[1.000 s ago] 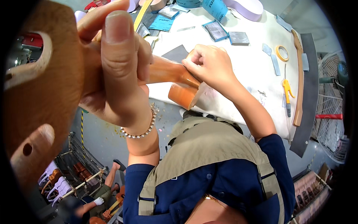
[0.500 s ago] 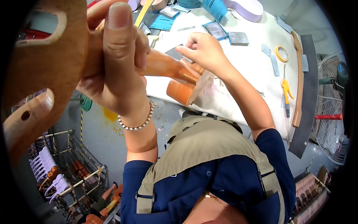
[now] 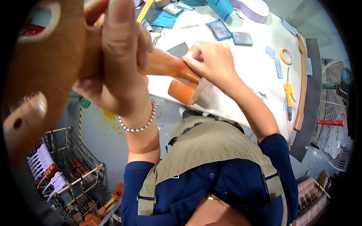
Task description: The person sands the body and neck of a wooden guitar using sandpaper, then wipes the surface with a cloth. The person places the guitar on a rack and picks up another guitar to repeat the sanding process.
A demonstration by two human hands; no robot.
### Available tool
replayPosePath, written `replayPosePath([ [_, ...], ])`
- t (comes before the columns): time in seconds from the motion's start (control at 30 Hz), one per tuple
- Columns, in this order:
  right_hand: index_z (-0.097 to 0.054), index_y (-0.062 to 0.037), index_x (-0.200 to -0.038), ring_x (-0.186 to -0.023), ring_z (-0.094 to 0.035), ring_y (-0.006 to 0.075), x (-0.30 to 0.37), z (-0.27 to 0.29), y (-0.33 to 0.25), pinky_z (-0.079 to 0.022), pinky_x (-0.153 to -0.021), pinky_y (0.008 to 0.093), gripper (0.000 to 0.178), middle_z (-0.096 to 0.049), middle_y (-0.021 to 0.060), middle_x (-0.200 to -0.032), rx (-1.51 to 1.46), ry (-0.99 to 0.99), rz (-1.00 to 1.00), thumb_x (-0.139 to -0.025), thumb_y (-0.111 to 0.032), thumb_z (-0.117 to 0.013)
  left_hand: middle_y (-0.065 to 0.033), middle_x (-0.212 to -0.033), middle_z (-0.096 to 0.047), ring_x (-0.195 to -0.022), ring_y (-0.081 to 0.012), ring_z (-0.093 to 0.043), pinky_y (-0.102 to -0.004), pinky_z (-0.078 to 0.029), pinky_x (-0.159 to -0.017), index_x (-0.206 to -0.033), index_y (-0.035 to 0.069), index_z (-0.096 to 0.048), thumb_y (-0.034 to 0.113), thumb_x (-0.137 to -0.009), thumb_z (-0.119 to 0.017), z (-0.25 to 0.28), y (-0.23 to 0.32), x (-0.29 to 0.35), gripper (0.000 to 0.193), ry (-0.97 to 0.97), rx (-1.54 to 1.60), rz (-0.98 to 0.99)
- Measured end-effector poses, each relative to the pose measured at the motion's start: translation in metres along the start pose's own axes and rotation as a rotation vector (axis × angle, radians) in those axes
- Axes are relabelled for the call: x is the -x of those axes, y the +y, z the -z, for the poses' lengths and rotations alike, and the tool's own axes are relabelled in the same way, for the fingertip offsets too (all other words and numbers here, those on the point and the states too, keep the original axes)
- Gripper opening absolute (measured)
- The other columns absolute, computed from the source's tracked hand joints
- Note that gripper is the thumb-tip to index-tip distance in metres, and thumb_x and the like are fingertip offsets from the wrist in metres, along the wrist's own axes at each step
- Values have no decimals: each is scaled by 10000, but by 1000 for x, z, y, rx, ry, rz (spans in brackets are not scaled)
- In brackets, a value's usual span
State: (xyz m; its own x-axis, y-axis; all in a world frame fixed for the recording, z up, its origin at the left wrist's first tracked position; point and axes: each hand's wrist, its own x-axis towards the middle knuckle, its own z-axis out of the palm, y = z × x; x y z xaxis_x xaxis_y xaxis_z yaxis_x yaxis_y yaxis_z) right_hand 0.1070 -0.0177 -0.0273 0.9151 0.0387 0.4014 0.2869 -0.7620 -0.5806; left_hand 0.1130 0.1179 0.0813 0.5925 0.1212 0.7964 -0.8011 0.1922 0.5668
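A glossy orange-brown wooden guitar neck [image 3: 166, 64] stretches from the near left toward the table's edge. Its slotted headstock [image 3: 45, 56] looms large at the left, and a thick rounded heel [image 3: 183, 92] is at the far end. My left hand [image 3: 117, 56] is wrapped round the neck just below the headstock, thumb uppermost. At the heel end, my right hand [image 3: 213, 60] has its fingers curled against the wood. Whatever those fingers may hold is hidden. Close by on the table lies a dark grey sheet [image 3: 178, 49].
Blue-edged sanding pads [image 3: 219, 30] and a blue abrasive sheet [image 3: 166, 20] lie at the back. To the right are a tape roll [image 3: 286, 56], a yellow air gun [image 3: 289, 93] and a long wooden piece [image 3: 300, 86]. A fan [image 3: 333, 113] stands beyond. Lower left, a rack [image 3: 75, 184] holds several necks.
My right hand has moved slightly right and down along the neck's heel end, uncovering more of the dark grey sheet. My left hand and the headstock have shifted slightly left.
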Motion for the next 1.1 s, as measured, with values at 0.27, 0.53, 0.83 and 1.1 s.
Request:
replayPosePath([
  [0.27,-563,-18,-643,-579,-591,203,1,10,10,-460,-576,301,338,-603,104,-635,-326,-206,-226,-748,-314,-685,11,-511,-405,-390,-54,-355,-224,-318,-422,-914,-58,-585,110,-825,-630,4,3,3,195,39,-25,-24],
  [0.53,-565,-74,-603,-538,-565,213,3,-5,-2,-362,-545,344,246,-601,27,-583,-58,-8,-16,-720,-272,-651,11,-507,-407,-402,-50,-357,-217,-318,-428,-940,-54,-579,101,-835,-618,6,3,2,191,-26,13,-12],
  [0.83,-574,-34,-638,-542,-579,181,-13,9,14,-426,-508,308,252,-599,70,-599,-234,-23,-100,-723,-254,-664,12,-502,-400,-394,-52,-341,-220,-310,-428,-915,-56,-582,99,-837,-615,6,14,8,177,24,23,15],
  [1.1,-563,-68,-594,-525,-574,211,3,-12,-4,-409,-523,318,240,-579,44,-537,-13,77,67,-725,-249,-649,10,-502,-404,-395,-57,-355,-236,-331,-433,-919,-54,-583,100,-835,-615,8,13,8,178,6,-32,-33],
])
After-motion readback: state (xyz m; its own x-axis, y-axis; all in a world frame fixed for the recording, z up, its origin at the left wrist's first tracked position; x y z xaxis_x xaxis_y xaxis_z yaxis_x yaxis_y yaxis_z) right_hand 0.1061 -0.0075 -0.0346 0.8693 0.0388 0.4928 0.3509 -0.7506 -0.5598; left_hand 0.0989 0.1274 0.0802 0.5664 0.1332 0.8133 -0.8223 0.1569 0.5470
